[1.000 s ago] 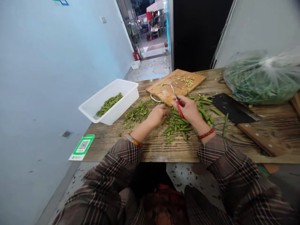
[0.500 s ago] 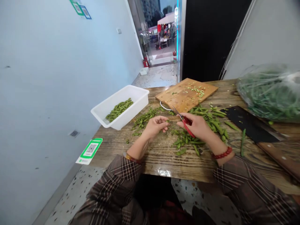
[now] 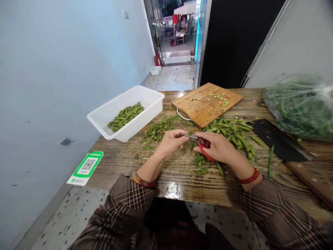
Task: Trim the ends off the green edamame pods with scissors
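My right hand is closed around red-handled scissors. Their blades point left and reach the fingertips of my left hand. The left fingers pinch a green edamame pod, mostly hidden, with only a bit of green showing by the blades. Beyond and right of my right hand lies a heap of edamame pods. A pile of small green trimmings or pods lies past my left hand. More pods fill part of a white plastic tub at the left.
A wooden cutting board with pale green bits stands at the back. On the right, a cleaver lies on the wooden table, near a clear plastic bag of greens. A QR-code card sits at the left edge.
The scissors' blades have swung down and left to my left fingertips. My two hands are closer together. The whole view has shifted slightly.
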Tool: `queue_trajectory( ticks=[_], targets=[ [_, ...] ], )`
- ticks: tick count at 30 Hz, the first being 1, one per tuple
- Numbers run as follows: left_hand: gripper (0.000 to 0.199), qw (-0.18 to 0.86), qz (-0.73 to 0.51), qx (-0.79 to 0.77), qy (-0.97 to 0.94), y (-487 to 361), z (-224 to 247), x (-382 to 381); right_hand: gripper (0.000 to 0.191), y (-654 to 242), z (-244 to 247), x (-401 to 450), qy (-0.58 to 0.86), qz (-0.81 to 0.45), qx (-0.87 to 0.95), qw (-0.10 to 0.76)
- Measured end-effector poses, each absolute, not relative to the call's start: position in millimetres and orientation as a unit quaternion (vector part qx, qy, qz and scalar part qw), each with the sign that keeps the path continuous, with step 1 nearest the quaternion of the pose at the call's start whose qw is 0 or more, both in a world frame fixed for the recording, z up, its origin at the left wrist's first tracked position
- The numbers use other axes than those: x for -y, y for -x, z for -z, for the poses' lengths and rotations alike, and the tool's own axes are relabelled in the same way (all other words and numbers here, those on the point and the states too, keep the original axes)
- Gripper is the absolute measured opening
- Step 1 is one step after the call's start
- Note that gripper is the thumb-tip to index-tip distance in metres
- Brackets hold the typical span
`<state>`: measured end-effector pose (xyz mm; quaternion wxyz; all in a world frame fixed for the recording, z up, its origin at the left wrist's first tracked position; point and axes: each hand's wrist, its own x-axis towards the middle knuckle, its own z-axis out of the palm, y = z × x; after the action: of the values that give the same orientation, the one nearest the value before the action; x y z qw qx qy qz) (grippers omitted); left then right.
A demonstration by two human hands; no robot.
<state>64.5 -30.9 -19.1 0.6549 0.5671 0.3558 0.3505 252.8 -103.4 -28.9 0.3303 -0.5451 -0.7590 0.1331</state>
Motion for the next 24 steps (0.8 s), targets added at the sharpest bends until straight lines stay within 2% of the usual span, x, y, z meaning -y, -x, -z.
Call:
queue_trajectory(
  ticks=[10, 24],
  targets=[
    [0.022, 0.646, -0.342, -0.332, -0.596, -64.8, 15.9, 37.0, 0.035, -249.4, 31.6, 102.5, 0.518, -0.177, 0.750, 0.371],
    [0.020, 0.624, -0.345, -0.340, -0.614, -60.0, 15.4, 29.1, 0.031, -253.3, 31.9, 101.3, 0.530, -0.185, 0.750, 0.350]
  ],
)
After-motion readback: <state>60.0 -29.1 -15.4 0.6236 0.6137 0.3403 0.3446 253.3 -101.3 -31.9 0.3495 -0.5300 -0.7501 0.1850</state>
